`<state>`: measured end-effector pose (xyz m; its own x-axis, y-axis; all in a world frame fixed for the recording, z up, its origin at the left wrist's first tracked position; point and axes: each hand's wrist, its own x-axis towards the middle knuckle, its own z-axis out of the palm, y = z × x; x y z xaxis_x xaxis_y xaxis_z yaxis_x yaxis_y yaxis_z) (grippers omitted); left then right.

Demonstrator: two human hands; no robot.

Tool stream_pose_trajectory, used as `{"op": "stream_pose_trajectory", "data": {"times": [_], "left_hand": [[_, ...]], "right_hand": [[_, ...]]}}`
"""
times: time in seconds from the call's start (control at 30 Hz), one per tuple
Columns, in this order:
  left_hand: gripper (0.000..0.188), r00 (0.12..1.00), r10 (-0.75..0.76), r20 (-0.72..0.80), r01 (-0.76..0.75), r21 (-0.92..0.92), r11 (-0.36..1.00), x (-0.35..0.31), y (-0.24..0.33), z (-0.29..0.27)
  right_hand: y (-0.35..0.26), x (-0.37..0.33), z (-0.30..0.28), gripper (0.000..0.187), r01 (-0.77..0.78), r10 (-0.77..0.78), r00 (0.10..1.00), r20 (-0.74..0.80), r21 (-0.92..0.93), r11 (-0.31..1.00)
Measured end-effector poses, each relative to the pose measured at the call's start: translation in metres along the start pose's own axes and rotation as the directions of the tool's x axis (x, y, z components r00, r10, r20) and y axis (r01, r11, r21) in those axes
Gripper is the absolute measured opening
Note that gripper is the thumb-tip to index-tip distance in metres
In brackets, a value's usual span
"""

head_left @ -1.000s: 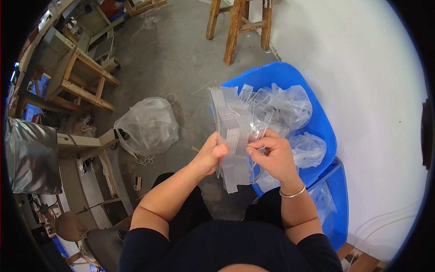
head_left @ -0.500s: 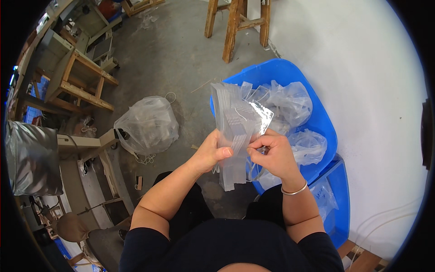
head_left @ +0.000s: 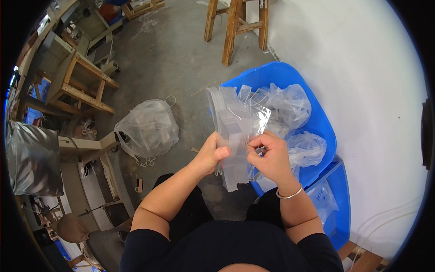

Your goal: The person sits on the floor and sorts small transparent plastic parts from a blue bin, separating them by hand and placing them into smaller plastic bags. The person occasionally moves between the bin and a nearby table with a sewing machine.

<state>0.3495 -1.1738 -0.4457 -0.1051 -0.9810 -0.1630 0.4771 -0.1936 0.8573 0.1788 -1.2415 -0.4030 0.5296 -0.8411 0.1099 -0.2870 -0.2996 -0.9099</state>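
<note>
In front of my lap I hold a thick stack of clear plastic strips (head_left: pixel 234 136) upright, its layered edges turned toward me. My left hand (head_left: pixel 210 155) is wrapped round the stack's left side, thumb across the front. At the right edge, my right hand (head_left: pixel 272 158) has thumb and forefinger pinched together on the strips; exactly how many layers sit in that pinch is hidden. Behind the stack is a large blue bin (head_left: pixel 320 111) holding clear plastic bags (head_left: pixel 292 105) and loose strips.
A second blue bin (head_left: pixel 344 195) with a bagged item adjoins on the right, beside the white wall (head_left: pixel 376 109). On the floor to the left lies a filled clear plastic bag (head_left: pixel 152 129). A wooden stool (head_left: pixel 230 38) stands ahead. Wooden frames (head_left: pixel 88 86) and a silver bag (head_left: pixel 34 158) line the left.
The stack's top has shifted slightly left and the bright glare on its right part has shrunk. Both hands keep nearly the same grip.
</note>
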Motion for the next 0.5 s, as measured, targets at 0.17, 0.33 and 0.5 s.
{"op": "stream_pose_trajectory", "data": {"times": [0.17,0.33,0.5], "left_hand": [[0.097,0.999,-0.032,0.009,0.033,-0.172,0.985,0.000,-0.007,-0.002],[0.099,0.996,-0.078,-0.038,0.070,-0.176,0.982,-0.001,-0.011,0.002],[0.099,0.998,-0.054,-0.045,0.045,-0.182,0.982,0.001,-0.010,-0.001]], "right_hand": [[-0.007,0.001,0.002,0.010,-0.169,0.186,0.981,-0.061,0.217,0.961],[0.004,0.003,-0.001,0.012,0.100,-0.099,0.994,-0.050,0.014,0.995],[0.003,0.003,0.003,0.017,0.223,-0.232,0.968,-0.097,-0.092,0.970]]}}
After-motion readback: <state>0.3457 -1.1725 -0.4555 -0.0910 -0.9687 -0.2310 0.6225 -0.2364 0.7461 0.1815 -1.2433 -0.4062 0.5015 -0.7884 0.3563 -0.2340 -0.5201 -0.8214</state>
